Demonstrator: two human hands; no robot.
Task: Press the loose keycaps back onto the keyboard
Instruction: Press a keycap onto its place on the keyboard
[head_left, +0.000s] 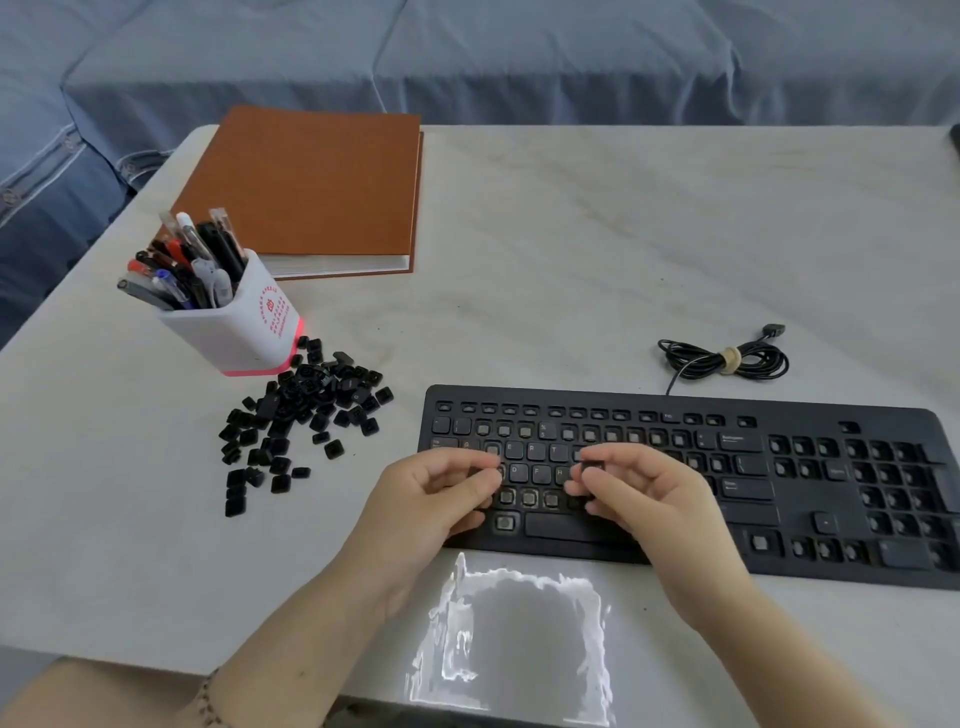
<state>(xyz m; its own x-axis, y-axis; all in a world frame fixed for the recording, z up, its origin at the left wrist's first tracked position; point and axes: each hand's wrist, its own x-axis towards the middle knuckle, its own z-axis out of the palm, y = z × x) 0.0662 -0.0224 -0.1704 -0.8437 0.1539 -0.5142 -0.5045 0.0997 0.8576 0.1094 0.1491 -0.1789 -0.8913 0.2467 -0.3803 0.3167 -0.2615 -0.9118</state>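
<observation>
A black keyboard (810, 499) lies on the white table, with many bare key sockets and only some caps seated in its letter rows. Several loose black keycaps (296, 415) form a pile to its left. My right hand (639, 493) hovers over the middle letter rows and pinches a black keycap (592, 470) between thumb and fingertips. My left hand (441, 493) is over the keyboard's left end with curled fingers; I cannot tell whether anything is between its fingertips. Both hands hide the keys beneath them.
A white pen holder (234, 322) full of pens stands just behind the keycap pile. An orange-brown book (306, 187) lies at the back left. The keyboard's coiled cable (727, 358) rests behind it. A shiny reflective patch (519, 639) sits at the table's near edge.
</observation>
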